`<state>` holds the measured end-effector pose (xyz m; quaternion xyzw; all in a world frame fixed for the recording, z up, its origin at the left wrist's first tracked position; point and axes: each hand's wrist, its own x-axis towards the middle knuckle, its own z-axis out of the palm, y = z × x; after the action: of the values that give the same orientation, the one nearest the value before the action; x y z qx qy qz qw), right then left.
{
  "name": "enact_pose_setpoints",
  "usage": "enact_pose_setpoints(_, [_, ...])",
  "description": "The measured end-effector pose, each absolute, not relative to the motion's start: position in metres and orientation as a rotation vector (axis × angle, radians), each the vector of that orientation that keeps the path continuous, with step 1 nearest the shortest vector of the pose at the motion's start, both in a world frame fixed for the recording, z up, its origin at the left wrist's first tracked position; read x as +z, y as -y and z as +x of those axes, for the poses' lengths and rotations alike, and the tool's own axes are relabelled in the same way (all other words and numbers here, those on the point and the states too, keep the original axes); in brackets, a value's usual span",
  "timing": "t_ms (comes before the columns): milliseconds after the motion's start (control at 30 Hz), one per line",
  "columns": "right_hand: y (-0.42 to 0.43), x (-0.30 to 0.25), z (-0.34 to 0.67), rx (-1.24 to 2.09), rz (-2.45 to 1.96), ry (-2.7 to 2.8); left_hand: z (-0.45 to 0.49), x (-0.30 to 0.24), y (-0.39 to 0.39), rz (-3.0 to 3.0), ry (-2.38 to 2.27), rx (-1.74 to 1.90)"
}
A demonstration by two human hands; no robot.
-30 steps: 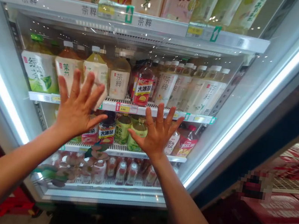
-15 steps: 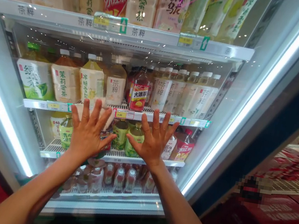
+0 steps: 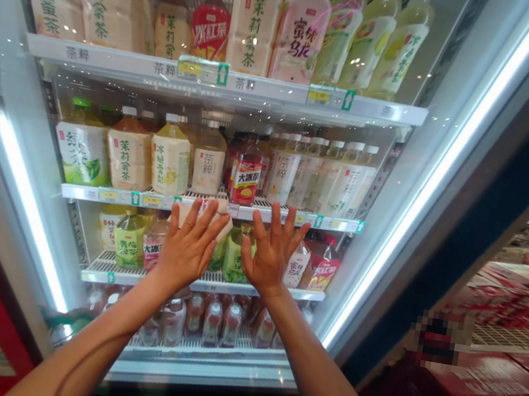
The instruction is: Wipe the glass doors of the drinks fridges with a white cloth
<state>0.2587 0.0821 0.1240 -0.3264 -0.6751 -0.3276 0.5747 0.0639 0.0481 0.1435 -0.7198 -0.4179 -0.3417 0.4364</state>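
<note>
My left hand (image 3: 188, 246) is stretched flat toward the glass of a drinks cooler. Under its fingers lies a pale, cloth-like piece (image 3: 221, 219), showing at both sides of the hand; its exact kind I cannot tell. Level with it, my right hand (image 3: 271, 253) is held palm forward, fingers spread, with nothing seen in it. Both hands appear to touch the glass. Behind them stand green tea bottles (image 3: 237, 254), and just above is a red-labelled iced tea bottle (image 3: 248, 175).
The upper shelf (image 3: 262, 87) carries large tea bottles, and small bottles (image 3: 212, 321) fill the lowest one. Bright light strips line both sides, the right strip (image 3: 447, 168) running beside a dark frame (image 3: 493, 196). Red cartons (image 3: 492, 378) are stacked at the right.
My left hand has slid right toward my right hand, with the pale piece moving along and its fingers closer together. My right hand stays nearly in place. The view has tilted up slightly.
</note>
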Motion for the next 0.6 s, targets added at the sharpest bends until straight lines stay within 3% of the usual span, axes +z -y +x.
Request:
enact_pose_setpoints(200, [-0.057,0.123,0.207,-0.585,-0.405,1.906,0.053,0.130,-0.043,-1.718,0.975,-1.101])
enact_pose_setpoints(400, [-0.073,0.123,0.201,-0.912,-0.618,2.151,-0.027,0.083,0.001,-1.716,1.148,-1.260])
enact_pose_setpoints(600, [-0.058,0.093,0.149,-0.951,-0.756,2.061,-0.084,0.053,0.007,-1.693,1.384,-1.223])
